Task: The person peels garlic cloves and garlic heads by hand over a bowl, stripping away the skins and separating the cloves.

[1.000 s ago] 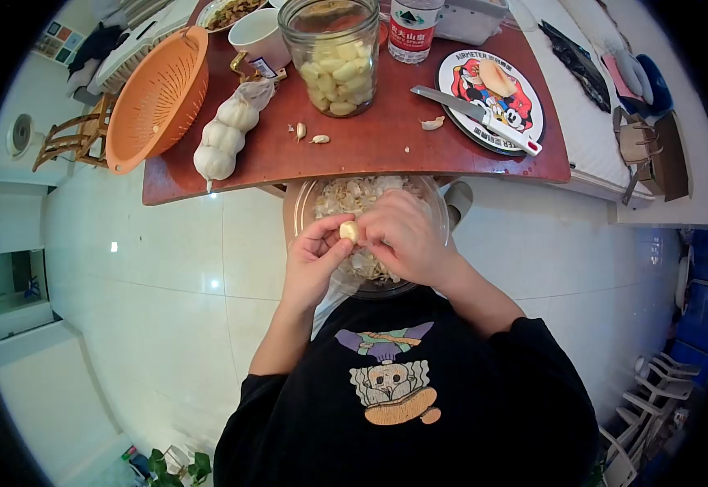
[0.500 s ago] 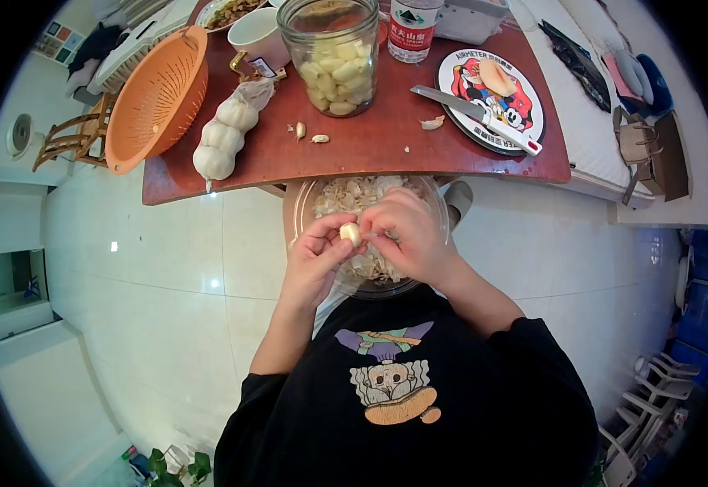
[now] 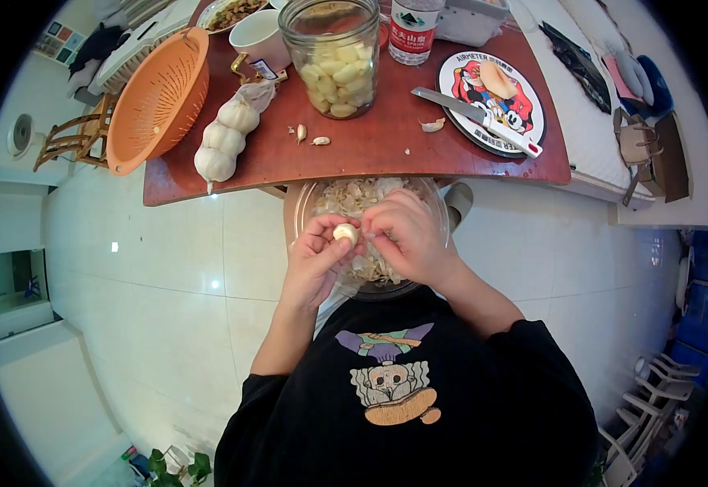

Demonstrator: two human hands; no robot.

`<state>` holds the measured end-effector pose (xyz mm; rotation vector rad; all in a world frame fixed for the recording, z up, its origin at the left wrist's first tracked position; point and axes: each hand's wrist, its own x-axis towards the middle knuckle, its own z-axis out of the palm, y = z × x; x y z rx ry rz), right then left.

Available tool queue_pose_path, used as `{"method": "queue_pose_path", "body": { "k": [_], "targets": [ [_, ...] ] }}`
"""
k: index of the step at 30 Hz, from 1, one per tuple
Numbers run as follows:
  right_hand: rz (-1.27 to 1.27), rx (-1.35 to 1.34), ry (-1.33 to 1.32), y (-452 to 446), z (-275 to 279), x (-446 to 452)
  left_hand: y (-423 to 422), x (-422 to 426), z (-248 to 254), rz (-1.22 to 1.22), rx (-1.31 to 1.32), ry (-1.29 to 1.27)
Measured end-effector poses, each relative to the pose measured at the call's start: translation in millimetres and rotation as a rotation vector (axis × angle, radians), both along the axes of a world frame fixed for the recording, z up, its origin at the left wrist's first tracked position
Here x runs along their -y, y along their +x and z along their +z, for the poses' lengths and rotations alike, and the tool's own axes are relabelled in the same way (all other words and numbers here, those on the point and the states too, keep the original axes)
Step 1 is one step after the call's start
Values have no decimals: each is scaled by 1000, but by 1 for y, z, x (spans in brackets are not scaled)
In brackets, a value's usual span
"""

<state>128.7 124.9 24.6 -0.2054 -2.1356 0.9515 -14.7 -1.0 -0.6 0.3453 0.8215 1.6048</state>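
A pale garlic clove (image 3: 345,234) sits between the thumb and fingers of my left hand (image 3: 319,256). Close beside it, my right hand (image 3: 409,234) has its thumb and fingertips pinched together; whatever they hold is too small to make out, perhaps a shred of skin. Both hands are over a clear bowl (image 3: 437,195) heaped with papery garlic skins (image 3: 352,195). On the table above, a glass jar (image 3: 329,49) holds many peeled cloves. Several loose unpeeled cloves lie near it, among them one clove (image 3: 302,132) standing left of centre.
The red-brown table (image 3: 354,154) carries an orange colander (image 3: 159,101), a string of garlic bulbs (image 3: 228,138), a white cup (image 3: 260,39) and a water bottle (image 3: 412,31). A knife (image 3: 484,122) lies across a cartoon plate (image 3: 532,105) at right, its blade tip pointing left.
The clove has turned slightly in my left fingers and shifted a little left. My right fingertips remain pinched close to it. Objects on the table stay in place.
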Motion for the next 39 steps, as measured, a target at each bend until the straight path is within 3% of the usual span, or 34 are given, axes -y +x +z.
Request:
{"method": "queue_pose_path", "body": {
  "k": [8,14,29,32,35,39],
  "targets": [
    [-85,118,-44,0,5,3,5,-3,2,97,-287,8],
    [-69,113,53,-1,6,1,8,-2,3,82,-337,-3],
    [-116,77,-39,0,-8,0,-7,1,-8,-8,229,15],
    [-112,123,79,5,-5,-5,-12,2,-8,-34,378,-33],
    [-173,251,182,9,-16,-5,-13,2,-13,-93,480,85],
    [-227,417,103,8,-30,-1,-14,3,-16,-94,525,24]
  ]
}}
